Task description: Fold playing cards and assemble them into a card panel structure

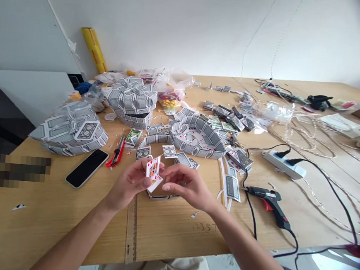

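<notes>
My left hand (133, 179) pinches a folded playing card (153, 169), a red-suited face card, between thumb and fingers. Just right of it, my right hand (188, 185) has thumb and fingers curved and apart, with nothing visible between them. Below and behind both hands lies a low ring-shaped wall of folded cards (158, 139), partly hidden by them. A patterned card (170, 151) sits at that ring. Behind it stands a heart-shaped open box made of cards (198, 137), with a red-spotted floor.
Two domed card-covered boxes (71, 128) (131, 100) stand at left. A black phone (87, 168) and a red utility knife (115, 151) lie nearby. At right are a glue gun (269, 204), a white power strip (285, 164), looping cords and several loose card stacks (231, 118).
</notes>
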A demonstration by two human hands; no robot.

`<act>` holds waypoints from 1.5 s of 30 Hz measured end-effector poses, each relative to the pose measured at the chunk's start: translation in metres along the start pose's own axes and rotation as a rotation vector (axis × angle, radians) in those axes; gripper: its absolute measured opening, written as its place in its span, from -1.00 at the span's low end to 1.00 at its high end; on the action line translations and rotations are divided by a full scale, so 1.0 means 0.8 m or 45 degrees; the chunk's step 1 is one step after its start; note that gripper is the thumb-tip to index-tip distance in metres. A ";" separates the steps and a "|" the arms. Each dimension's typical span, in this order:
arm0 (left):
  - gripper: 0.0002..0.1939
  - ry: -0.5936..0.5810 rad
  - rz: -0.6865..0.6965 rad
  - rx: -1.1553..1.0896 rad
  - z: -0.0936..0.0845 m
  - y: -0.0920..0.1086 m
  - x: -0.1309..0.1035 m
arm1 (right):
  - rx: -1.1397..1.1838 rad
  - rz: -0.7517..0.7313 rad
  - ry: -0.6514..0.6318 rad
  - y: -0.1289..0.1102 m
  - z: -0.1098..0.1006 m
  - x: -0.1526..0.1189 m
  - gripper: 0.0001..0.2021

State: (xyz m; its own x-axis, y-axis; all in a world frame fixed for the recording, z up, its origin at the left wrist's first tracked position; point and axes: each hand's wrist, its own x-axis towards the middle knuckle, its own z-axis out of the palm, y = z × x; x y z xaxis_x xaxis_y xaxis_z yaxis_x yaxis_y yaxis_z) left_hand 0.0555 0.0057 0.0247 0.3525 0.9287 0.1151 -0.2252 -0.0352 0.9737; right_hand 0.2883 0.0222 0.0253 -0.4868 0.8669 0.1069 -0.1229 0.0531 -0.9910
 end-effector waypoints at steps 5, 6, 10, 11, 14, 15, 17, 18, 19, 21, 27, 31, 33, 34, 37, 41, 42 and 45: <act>-0.69 0.037 0.134 0.845 0.006 0.021 0.022 | -0.496 -0.191 0.434 -0.009 -0.065 0.008 -0.74; -0.67 0.005 0.170 1.011 0.008 0.020 0.028 | -0.515 -0.175 0.497 -0.005 -0.076 0.011 -0.73; -0.69 -0.092 0.250 1.363 0.015 0.005 0.048 | -0.470 -0.056 0.451 0.019 -0.097 0.016 -0.69; -0.70 -0.102 0.253 1.402 0.016 0.001 0.051 | -0.453 -0.041 0.417 0.024 -0.096 0.016 -0.69; -0.69 -0.120 0.276 1.467 0.018 -0.007 0.057 | -0.338 0.001 0.341 0.031 -0.089 0.013 -0.69; -0.69 -0.122 0.291 1.483 0.018 -0.008 0.058 | -0.291 0.018 0.324 0.031 -0.086 0.012 -0.69; -0.70 -0.119 0.330 1.520 0.021 -0.008 0.060 | -0.226 0.057 0.301 0.030 -0.081 0.011 -0.70; -0.70 -0.115 0.356 1.539 0.023 -0.007 0.061 | -0.204 0.077 0.293 0.029 -0.079 0.011 -0.70; -0.70 -0.111 0.386 1.557 0.026 -0.006 0.061 | -0.181 0.098 0.288 0.028 -0.077 0.011 -0.70; -0.71 -0.099 0.451 1.584 0.031 -0.006 0.062 | -0.101 0.140 0.287 0.028 -0.073 0.012 -0.69; -0.71 -0.081 0.575 1.594 0.045 -0.007 0.064 | 0.226 0.250 0.388 0.028 -0.070 0.013 -0.55; -0.71 -0.081 0.589 1.609 0.051 -0.009 0.066 | 0.358 0.276 0.358 0.027 -0.072 0.013 -0.52; -0.70 -0.096 0.570 1.625 0.052 -0.012 0.067 | 0.384 0.286 0.345 0.029 -0.074 0.014 -0.51; -0.69 -0.102 0.560 1.634 0.052 -0.013 0.068 | 0.381 0.291 0.344 0.030 -0.075 0.015 -0.51; -0.68 -0.098 0.539 1.667 0.049 -0.018 0.070 | 0.282 0.273 0.379 0.035 -0.078 0.018 -0.54; -0.65 -0.091 0.522 1.667 0.044 -0.025 0.071 | 0.095 0.191 0.415 0.038 -0.084 0.021 -0.66; -0.65 -0.090 0.520 1.671 0.043 -0.026 0.071 | 0.065 0.180 0.417 0.039 -0.085 0.021 -0.68; -0.65 -0.090 0.531 1.726 0.041 -0.031 0.071 | -0.009 0.177 0.434 0.042 -0.088 0.021 -0.71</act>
State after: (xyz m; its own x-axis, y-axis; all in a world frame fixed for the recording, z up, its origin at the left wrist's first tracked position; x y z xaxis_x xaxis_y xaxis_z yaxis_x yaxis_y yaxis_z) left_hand 0.1111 0.0470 0.0138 0.5306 0.7437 0.4066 0.6950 -0.6564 0.2936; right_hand 0.3372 0.0736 -0.0117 -0.1825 0.9813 -0.0605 -0.0697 -0.0743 -0.9948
